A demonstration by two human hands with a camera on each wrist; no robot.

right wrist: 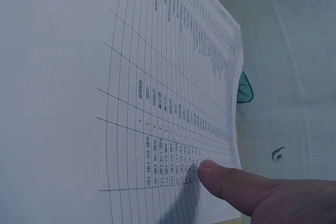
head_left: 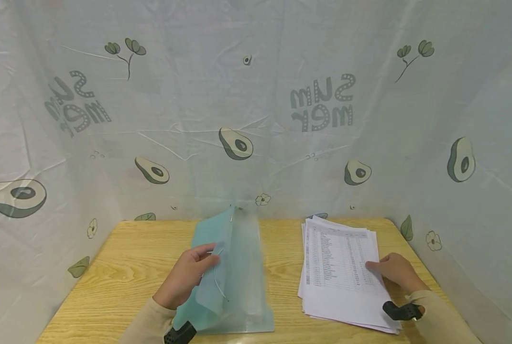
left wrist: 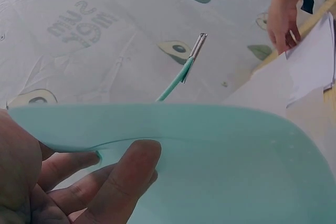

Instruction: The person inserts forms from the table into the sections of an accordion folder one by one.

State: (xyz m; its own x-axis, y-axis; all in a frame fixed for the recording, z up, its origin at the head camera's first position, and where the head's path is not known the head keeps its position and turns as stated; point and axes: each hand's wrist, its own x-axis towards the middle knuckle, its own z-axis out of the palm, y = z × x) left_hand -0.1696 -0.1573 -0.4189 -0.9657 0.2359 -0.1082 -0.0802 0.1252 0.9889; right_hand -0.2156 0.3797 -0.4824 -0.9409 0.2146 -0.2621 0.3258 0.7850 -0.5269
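Note:
A translucent teal plastic folder (head_left: pixel 249 282) lies partly opened at the middle of the table. My left hand (head_left: pixel 191 272) pinches its raised cover (left wrist: pixel 220 156), thumb on one face and fingers behind. A thin teal elastic cord (left wrist: pixel 176 81) with a metal end sticks up past the cover in the left wrist view. To the right lies a loose stack of printed paper sheets (head_left: pixel 342 267), a table of text on the top one. My right hand (head_left: pixel 395 271) grips the stack's right edge, its thumb (right wrist: pixel 226 179) on the printed face and its other fingers hidden beneath.
The wooden table (head_left: pixel 126 258) carries the folder and the paper side by side, with a strip of wood between them. A pale curtain (head_left: pixel 187 95) printed with avocados and leaves surrounds the table at the back and both sides.

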